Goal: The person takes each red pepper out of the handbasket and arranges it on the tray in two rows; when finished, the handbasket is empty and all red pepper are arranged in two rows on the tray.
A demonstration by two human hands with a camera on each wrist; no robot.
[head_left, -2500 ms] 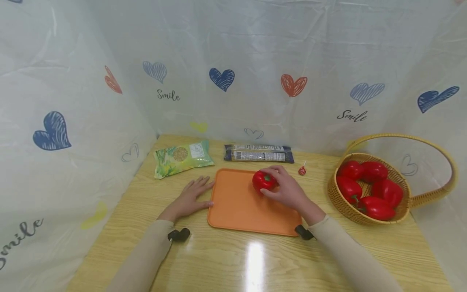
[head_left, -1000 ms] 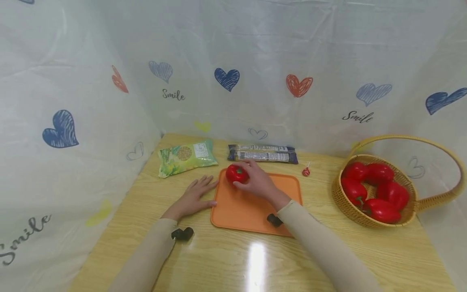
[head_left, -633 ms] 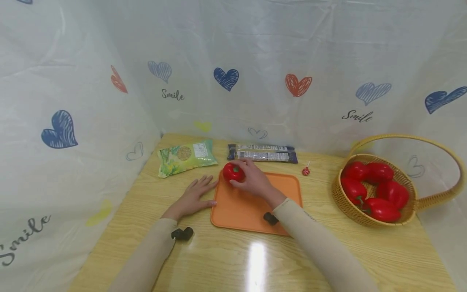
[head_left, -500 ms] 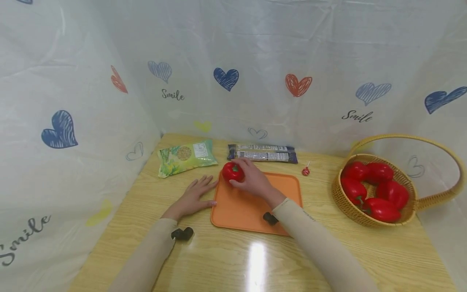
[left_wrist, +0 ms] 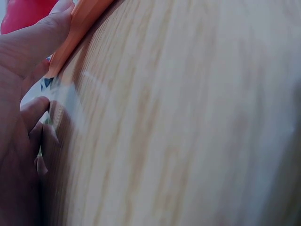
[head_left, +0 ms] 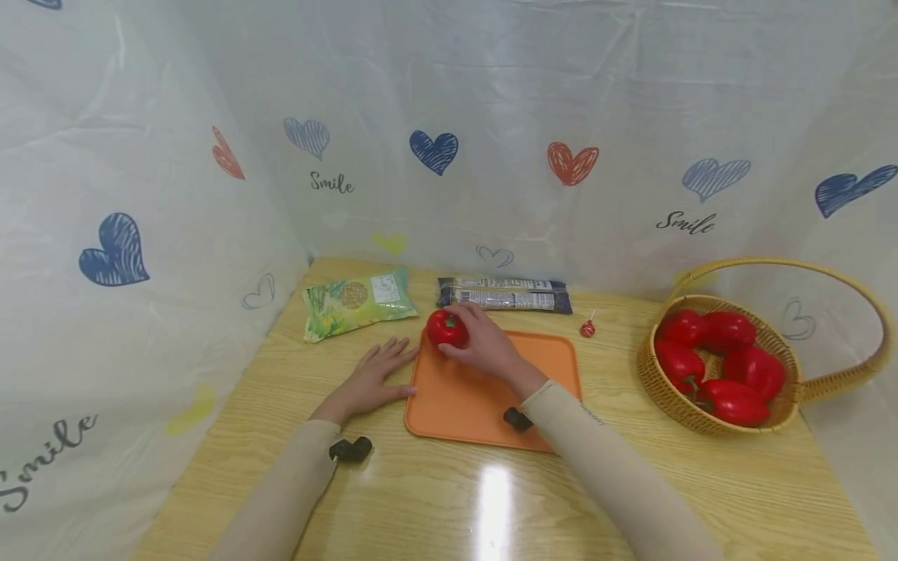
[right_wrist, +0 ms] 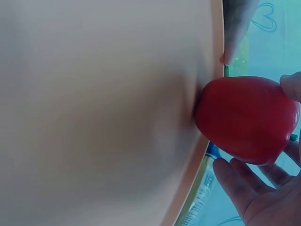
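In the head view a red bell pepper (head_left: 443, 328) with a green stem stands at the far left corner of an orange tray (head_left: 466, 409). My right hand (head_left: 491, 348) holds it from the right side, fingers behind and thumb in front. The right wrist view shows the pepper (right_wrist: 244, 117) low over the tray surface, between thumb and fingers. My left hand (head_left: 368, 383) lies spread on the table, its thumb at the tray's left rim. That thumb (left_wrist: 44, 40) also shows against the orange edge in the left wrist view.
A wicker basket (head_left: 684, 413) with several red peppers and a tall handle stands at right. Behind the tray lie a green packet (head_left: 358, 304), a dark-ended packet (head_left: 505, 296) and a wrapped lollipop (head_left: 588, 328). A printed curtain (head_left: 505, 93) hangs behind the table.
My right hand has carried the pepper leftward over the tray from its far right part to the far left corner, barely shifting in the last half second. The left hand stays in place.
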